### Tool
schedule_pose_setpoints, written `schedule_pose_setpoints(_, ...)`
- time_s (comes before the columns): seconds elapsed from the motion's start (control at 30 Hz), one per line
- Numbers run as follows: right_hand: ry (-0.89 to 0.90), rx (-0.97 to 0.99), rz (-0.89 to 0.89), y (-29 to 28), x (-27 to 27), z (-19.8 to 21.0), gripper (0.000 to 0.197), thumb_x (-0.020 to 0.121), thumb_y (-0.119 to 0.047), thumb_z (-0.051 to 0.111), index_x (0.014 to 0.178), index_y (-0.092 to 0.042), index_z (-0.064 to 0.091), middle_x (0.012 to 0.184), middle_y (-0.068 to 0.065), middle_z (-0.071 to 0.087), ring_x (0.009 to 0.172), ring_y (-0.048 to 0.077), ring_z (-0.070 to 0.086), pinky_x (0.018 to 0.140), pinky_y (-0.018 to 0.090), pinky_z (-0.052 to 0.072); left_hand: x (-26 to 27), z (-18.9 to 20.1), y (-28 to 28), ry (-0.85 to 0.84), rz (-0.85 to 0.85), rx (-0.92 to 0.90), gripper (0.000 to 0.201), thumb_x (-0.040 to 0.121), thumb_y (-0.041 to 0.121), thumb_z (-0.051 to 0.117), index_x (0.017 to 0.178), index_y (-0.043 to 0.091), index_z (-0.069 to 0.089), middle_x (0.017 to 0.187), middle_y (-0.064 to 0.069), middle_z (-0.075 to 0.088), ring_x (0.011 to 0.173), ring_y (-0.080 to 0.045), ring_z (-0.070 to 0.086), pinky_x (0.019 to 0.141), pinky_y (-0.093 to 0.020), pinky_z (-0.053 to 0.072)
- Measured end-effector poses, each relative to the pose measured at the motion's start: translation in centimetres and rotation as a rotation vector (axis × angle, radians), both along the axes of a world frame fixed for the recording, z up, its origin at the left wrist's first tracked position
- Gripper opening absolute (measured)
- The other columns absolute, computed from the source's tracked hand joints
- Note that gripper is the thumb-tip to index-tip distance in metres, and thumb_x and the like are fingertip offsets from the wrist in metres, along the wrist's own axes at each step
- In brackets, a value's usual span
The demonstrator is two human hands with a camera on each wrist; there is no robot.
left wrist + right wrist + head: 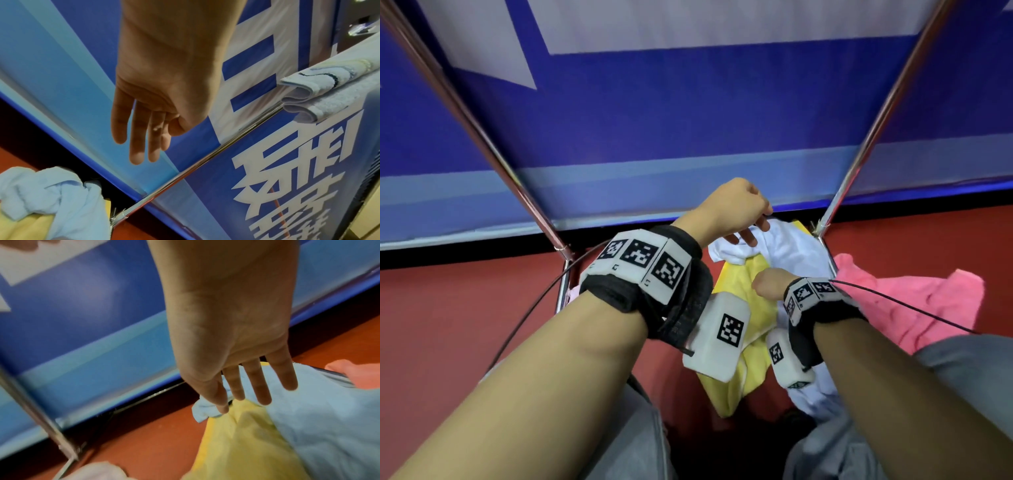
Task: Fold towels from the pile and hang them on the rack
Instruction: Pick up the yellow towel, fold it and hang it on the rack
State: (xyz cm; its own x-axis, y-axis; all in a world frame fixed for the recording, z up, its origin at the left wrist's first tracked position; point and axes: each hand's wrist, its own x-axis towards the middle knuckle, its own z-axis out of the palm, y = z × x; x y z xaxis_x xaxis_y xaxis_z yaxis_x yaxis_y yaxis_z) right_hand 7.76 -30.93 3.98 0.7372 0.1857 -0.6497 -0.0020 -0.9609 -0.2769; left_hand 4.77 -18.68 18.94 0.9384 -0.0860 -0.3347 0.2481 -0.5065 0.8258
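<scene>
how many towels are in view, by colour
light blue towel in the floor pile: 1
yellow towel: 1
pink towel: 1
folded light blue towel on the rack: 1
pale cloth by the rack's left foot: 1, colour unclear
total: 5

Far wall: blue banner (688,113) with pale grey-white blocks up top and a light blue band low down
Banner print: large white characters, seen in the left wrist view
Base of wall: black strip (465,255), running left to right
Floor: red-orange, smooth (448,325)
Light: even, indoor, source not in view
</scene>
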Motion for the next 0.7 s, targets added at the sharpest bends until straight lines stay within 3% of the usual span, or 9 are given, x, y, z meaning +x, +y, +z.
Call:
schedule_pose_setpoints(0.17, 0.023, -0.206, 0.265, 0.0, 0.1, -3.0, 0.042, 0.095, -0.004, 0.035, 0.135, -0.007, 0.048, 0.143, 0.012, 0.044, 0.133, 0.028, 0.040, 0.108, 0.036, 0.036, 0.8, -0.1, 0.4, -0.001, 0.031, -0.051, 0.021, 0.093, 0.011, 0.037, 0.100, 0.009, 0.057, 0.081, -0.001, 0.066, 0.057, -0.018, 0.061, 0.062, -0.026, 0.046)
schedule_pose_setpoints(0.27, 0.075, -0.267, 0.366, 0.2, 1.0, -4.6, 0.053, 0.094, -0.002, 0.032, 0.144, -0.017, 0.036, 0.157, 0.006, 0.017, 0.144, 0.028, 0.018, 0.112, 0.038, 0.031, 1.1, -0.4, 0.4, 0.007, 0.034, -0.052, 0.021, 0.094, 0.011, 0.038, 0.101, 0.008, 0.056, 0.082, -0.001, 0.066, 0.059, -0.019, 0.061, 0.063, -0.026, 0.047)
schedule_pose_setpoints(0.33, 0.100, -0.309, 0.300, 0.4, 1.4, -5.4, 0.057, 0.095, -0.012, 0.037, 0.149, -0.023, 0.023, 0.159, 0.005, 0.001, 0.144, 0.029, 0.017, 0.110, 0.041, 0.033, 1.3, -0.6, 0.3, 0.019, 0.030, -0.044, 0.022, 0.094, 0.012, 0.039, 0.106, 0.005, 0.056, 0.082, -0.002, 0.066, 0.059, -0.020, 0.061, 0.064, -0.026, 0.046)
schedule_pose_setpoints(0.4, 0.085, -0.331, 0.292, 0.3, 1.5, -6.2, 0.060, 0.096, -0.024, 0.040, 0.150, -0.029, 0.014, 0.158, 0.002, 0.004, 0.142, 0.029, 0.019, 0.109, 0.041, 0.032, 1.4, -0.8, 0.1, 0.028, 0.026, -0.030, 0.025, 0.094, 0.012, 0.039, 0.109, 0.002, 0.057, 0.081, -0.002, 0.065, 0.059, -0.021, 0.060, 0.062, -0.026, 0.046)
schedule_pose_setpoints(0.5, 0.027, -0.349, 0.363, -0.1, 1.5, -7.2, 0.057, 0.095, -0.034, 0.043, 0.148, -0.025, 0.022, 0.154, 0.004, 0.016, 0.140, 0.027, 0.021, 0.108, 0.039, 0.028, 1.7, -0.9, -0.2, 0.033, 0.018, -0.017, 0.028, 0.094, 0.012, 0.040, 0.111, -0.001, 0.057, 0.080, -0.003, 0.065, 0.059, -0.022, 0.060, 0.060, -0.026, 0.045)
schedule_pose_setpoints(0.6, -0.076, -0.418, 0.493, -0.1, 1.2, -7.3, 0.042, 0.095, -0.029, 0.042, 0.137, -0.022, 0.042, 0.146, 0.000, 0.027, 0.135, 0.024, 0.022, 0.104, 0.037, 0.028, 1.7, -0.9, -0.2, 0.037, 0.013, -0.013, 0.028, 0.093, 0.012, 0.040, 0.112, -0.001, 0.057, 0.078, -0.002, 0.065, 0.057, -0.020, 0.059, 0.059, -0.025, 0.045)
schedule_pose_setpoints(0.7, -0.137, -0.478, 0.575, 0.2, 1.2, -6.8, 0.039, 0.095, -0.023, 0.043, 0.134, -0.020, 0.044, 0.142, 0.001, 0.029, 0.134, 0.024, 0.020, 0.101, 0.035, 0.032, 1.8, -1.1, -0.1, 0.040, 0.015, -0.007, 0.029, 0.093, 0.011, 0.040, 0.113, -0.001, 0.056, 0.077, -0.002, 0.065, 0.058, -0.021, 0.060, 0.061, -0.026, 0.046)
